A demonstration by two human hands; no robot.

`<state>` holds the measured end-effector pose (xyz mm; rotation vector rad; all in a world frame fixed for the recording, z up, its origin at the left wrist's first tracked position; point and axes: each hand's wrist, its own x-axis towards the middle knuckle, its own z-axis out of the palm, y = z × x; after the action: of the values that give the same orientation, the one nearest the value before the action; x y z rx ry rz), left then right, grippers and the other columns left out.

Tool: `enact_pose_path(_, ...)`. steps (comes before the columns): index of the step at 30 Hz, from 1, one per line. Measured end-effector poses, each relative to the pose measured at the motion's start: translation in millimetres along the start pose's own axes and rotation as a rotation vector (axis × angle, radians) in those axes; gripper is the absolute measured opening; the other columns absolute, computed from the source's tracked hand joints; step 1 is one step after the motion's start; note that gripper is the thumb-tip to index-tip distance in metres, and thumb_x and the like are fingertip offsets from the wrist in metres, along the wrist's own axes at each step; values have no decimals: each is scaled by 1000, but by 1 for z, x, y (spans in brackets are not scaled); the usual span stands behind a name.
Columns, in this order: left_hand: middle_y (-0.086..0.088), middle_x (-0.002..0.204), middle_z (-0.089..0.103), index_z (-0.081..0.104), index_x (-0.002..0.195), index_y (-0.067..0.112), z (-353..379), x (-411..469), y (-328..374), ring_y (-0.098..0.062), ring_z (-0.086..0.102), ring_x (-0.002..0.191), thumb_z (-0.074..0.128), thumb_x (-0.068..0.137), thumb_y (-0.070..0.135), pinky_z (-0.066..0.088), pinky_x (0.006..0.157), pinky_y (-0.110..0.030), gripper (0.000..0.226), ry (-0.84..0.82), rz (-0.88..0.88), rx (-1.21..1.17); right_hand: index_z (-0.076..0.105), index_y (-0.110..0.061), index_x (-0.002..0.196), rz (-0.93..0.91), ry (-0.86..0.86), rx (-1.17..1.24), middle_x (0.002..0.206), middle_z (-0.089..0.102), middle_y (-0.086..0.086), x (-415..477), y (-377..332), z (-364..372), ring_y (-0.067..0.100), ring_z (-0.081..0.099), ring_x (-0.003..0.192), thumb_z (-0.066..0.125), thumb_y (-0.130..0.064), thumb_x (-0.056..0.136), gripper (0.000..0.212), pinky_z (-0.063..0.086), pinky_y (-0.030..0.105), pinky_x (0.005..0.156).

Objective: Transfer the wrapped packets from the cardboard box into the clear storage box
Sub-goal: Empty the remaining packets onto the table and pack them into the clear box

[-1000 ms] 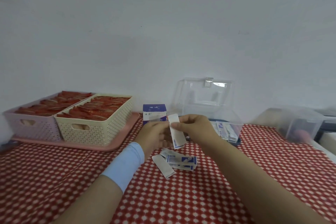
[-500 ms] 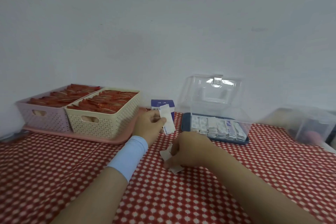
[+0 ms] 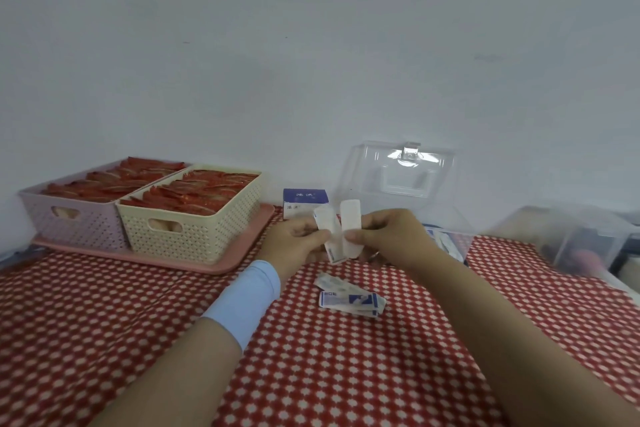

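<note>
Loose packets lie nearest on the checked cloth. Just above them the left hand pinches a white packet and the right hand pinches a second packet, both upright with edges touching. Behind stands the cardboard box, then the clear storage box, lid up, some packets inside. Step looks like gathering a stack. The next move probably calls for carrying the pair over the open rim.
</note>
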<state>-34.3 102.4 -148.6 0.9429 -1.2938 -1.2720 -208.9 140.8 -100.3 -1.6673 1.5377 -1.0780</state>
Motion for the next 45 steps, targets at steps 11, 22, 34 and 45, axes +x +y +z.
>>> enact_pose_path(11,-10,100,75,64,120,4,1,-7,10,-17,73,82,63,93,9,57,62,-22,27,-256,-180,-184,80,-23,106,-88,-228,-55,90,79,-7,-5,1,-8,19,75,82,76,-25,87,19,59,29,75)
enact_pose_path(22,-9,96,69,57,128,-4,-3,-8,10,-19,58,81,68,82,24,51,66,-26,55,-322,-191,-233,51,-36,124,-180,-60,-246,105,65,-16,0,3,5,4,65,90,76,-53,80,53,54,26,82)
enact_pose_path(34,-13,94,73,73,91,14,-9,-10,13,-34,67,104,63,94,9,48,102,-54,12,-74,-138,-350,65,-29,128,-97,-577,-769,108,64,-13,-6,8,10,5,59,94,79,-29,83,47,47,17,79)
enact_pose_path(45,-14,98,71,75,92,10,-13,-6,8,-30,67,97,72,80,16,51,97,-51,14,-65,-164,-365,73,-31,85,-43,-410,-443,87,73,-13,-1,7,-8,4,69,83,77,-28,85,5,52,19,75)
